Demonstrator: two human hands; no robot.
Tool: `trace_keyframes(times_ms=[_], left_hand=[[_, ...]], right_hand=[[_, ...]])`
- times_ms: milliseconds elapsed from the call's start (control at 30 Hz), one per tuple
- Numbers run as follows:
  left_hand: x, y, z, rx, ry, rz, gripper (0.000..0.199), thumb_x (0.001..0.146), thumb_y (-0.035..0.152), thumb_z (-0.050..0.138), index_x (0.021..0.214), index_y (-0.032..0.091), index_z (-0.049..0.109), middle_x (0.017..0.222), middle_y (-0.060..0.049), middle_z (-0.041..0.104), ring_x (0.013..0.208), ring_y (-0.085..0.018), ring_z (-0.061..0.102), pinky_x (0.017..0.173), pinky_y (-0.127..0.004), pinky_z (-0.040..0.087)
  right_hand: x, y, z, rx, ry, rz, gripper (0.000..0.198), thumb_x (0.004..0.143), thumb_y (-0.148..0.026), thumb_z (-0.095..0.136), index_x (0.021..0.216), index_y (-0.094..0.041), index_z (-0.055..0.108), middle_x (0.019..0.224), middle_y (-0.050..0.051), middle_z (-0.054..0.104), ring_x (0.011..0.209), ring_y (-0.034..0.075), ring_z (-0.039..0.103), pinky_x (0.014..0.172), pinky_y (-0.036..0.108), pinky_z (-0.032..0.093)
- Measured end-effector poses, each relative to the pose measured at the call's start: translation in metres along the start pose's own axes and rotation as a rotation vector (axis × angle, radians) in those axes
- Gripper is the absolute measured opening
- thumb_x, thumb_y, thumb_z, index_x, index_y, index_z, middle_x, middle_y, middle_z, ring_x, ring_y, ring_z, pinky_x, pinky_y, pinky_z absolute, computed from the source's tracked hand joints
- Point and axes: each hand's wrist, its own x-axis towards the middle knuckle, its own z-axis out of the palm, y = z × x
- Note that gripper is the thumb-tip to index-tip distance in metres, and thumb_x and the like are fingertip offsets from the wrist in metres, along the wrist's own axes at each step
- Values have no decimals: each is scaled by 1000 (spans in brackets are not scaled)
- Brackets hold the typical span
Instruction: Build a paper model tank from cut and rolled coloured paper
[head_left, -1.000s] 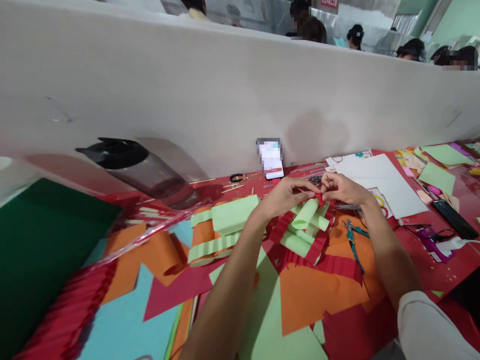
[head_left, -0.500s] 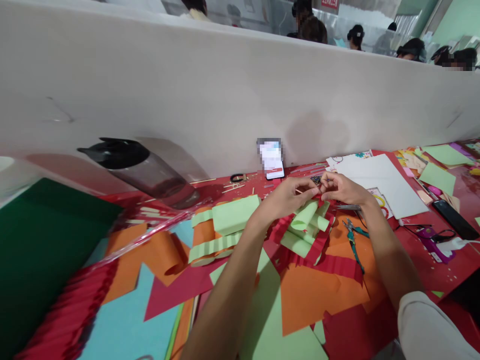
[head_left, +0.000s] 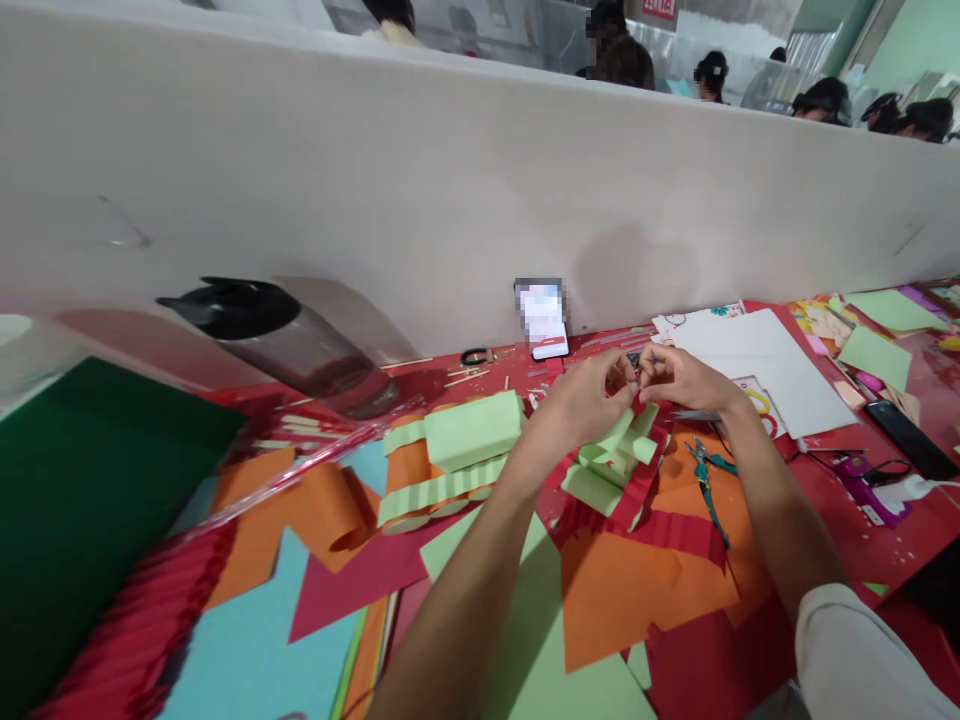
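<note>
Item: one green-and-red paper model (head_left: 594,488), made of rolled and folded pieces, on the red tabletop (head_left: 896,550), directly below both hands and left of the pliers (head_left: 700,478) with teal handles. Left hand (head_left: 581,402): fingers curled, tips drawn close together, above the model's far side. Right hand (head_left: 684,378): fingers bent, tips brought up to the left's, nearly meeting (whether either pinches something small, cannot tell). Adjacent, left: one green-and-orange paper model (head_left: 474,432). Nearer the person: one orange sheet (head_left: 637,590). Behind: one lit phone (head_left: 546,318), propped against a white partition (head_left: 450,200). Far left: one dark-lidded bottle (head_left: 319,355).
</note>
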Motion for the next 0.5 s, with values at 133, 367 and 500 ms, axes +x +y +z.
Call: trace_keyframes(times_ms=[133,367,500], left_hand=[[-1,3,0,-20,15,-45,5,85,22,61,89,23,57,86,-1,71,79,-20,64,73,-33,44],[-2,6,1,-16,63,-64,8,88,23,60,94,24,55,86,0,72,79,-20,65,74,-33,45],[-2,5,-5,-69,77,-70,8,94,30,57,95,23,56,90,-2,72,75,-18,64,68,-30,44]], right_hand=[[-1,-1,1,-10,12,-5,39,81,-34,82,84,-22,45,84,-3,57,76,14,54,71,28,43],[0,0,1,-31,20,2,39,80,-36,83,86,-22,47,82,-3,57,76,14,56,70,28,43],[0,1,-1,-24,14,-4,40,81,-38,84,86,-22,48,83,-3,59,78,15,60,71,28,46]])
